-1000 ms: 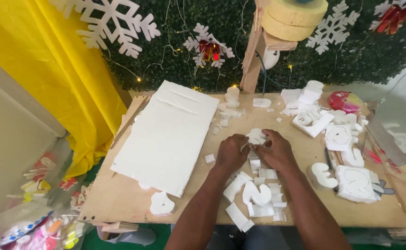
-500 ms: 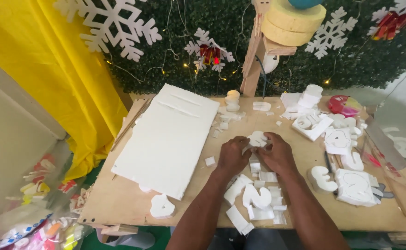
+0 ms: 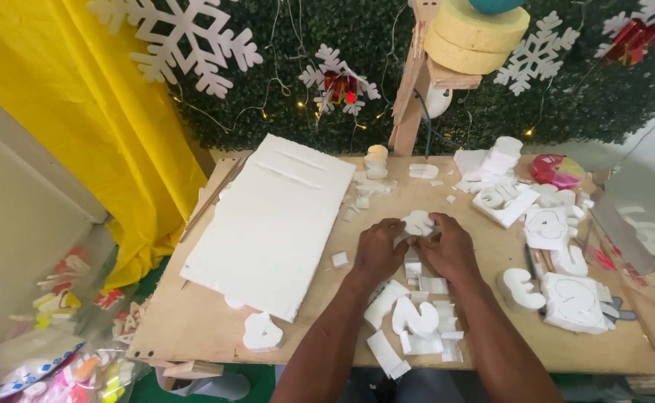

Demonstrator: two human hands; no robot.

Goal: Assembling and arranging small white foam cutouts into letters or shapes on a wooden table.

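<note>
Pinching small white foam piece (image 3: 418, 222) between left hand (image 3: 377, 251) and right hand (image 3: 448, 250), both grips clenched on it; best kept gentle, foam sheet (image 3: 275, 220) left of grips.

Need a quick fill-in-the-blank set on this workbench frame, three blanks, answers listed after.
1. Both hands, the left hand and the right hand, pinch one small white foam cutout between ____.
2. The large white foam sheet lies on the wooden table to the ____ of the hands.
3. The curtain hanging at the left of the scene is ____.

Missing words: them; left; yellow
</note>
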